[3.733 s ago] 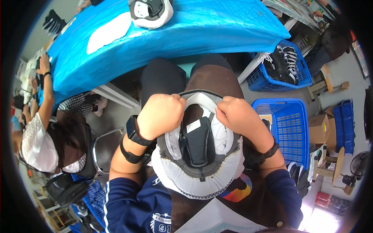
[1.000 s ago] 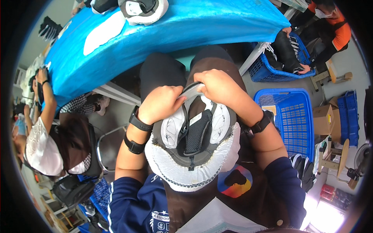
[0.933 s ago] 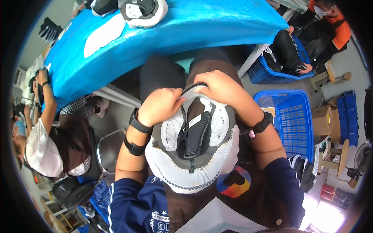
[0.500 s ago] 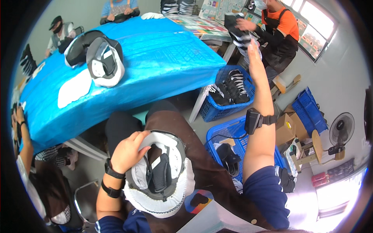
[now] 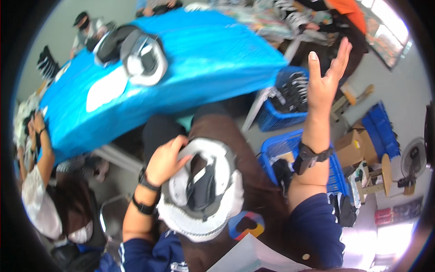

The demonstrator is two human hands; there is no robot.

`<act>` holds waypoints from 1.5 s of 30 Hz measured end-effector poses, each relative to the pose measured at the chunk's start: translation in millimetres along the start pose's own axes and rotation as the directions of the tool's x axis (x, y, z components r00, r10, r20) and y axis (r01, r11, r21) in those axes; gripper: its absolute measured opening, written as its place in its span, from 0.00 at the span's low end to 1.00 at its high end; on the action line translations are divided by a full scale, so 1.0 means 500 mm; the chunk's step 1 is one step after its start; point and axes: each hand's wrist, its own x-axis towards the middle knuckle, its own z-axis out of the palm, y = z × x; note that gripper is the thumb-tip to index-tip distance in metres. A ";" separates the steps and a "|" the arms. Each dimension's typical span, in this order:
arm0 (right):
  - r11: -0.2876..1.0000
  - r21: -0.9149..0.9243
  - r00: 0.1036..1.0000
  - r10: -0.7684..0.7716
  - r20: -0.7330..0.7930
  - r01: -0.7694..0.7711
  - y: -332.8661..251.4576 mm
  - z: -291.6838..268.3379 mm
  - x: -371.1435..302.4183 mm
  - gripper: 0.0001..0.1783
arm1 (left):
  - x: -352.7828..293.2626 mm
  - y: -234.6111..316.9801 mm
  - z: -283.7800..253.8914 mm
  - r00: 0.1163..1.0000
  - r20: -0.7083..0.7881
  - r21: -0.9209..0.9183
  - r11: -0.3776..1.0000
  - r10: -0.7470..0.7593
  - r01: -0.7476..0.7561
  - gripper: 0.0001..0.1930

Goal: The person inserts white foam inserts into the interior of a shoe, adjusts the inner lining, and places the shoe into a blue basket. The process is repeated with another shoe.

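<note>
A white and grey shoe upper (image 5: 201, 192), lining side showing, rests in my lap with a dark mesh tongue (image 5: 202, 190) in its opening. My left hand (image 5: 165, 158) grips its upper left rim, fingers over the edge and thumb on the inner side. My right hand (image 5: 325, 81) is raised at the right, empty, with the thumb spread from the straight fingers. It is nearest to the blue basket (image 5: 283, 119) of black uppers with white stripes. More padded uppers (image 5: 144, 61) lie on the blue-covered table (image 5: 204, 59), beside a flat white piece (image 5: 107, 89).
A second blue basket (image 5: 283, 143) with dark pieces stands right of my legs. A co-worker in orange (image 5: 346, 16) handles striped uppers by a table at the far right. Another person's arms (image 5: 43, 140) reach in at the left. A fan (image 5: 413, 158) and cardboard box (image 5: 349, 149) stand right.
My right hand has swung outward, its thumb now spread. The co-worker in orange has bent lower with the striped uppers. The scene has shifted right in view; my left hand keeps its grip.
</note>
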 end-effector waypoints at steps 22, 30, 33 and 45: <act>0.812 0.239 0.262 -0.110 0.959 -0.533 -0.168 0.149 -0.350 0.11 | 0.003 -0.013 0.015 0.978 -0.011 -0.194 0.960 -0.207 0.201 0.11; 0.832 0.224 0.290 -0.079 0.954 -0.507 -0.173 0.134 -0.343 0.12 | 0.027 -0.023 0.024 0.970 -0.020 -0.307 0.925 -0.241 0.224 0.09; 0.823 0.202 0.268 -0.063 0.961 -0.531 -0.174 0.130 -0.341 0.12 | 0.022 -0.030 0.031 0.959 -0.015 -0.416 0.874 -0.284 0.252 0.06; 0.803 0.291 0.364 -0.100 0.926 -0.520 -0.169 0.132 -0.349 0.14 | 0.004 -0.059 0.054 0.919 0.043 -0.683 0.660 -0.391 0.313 0.06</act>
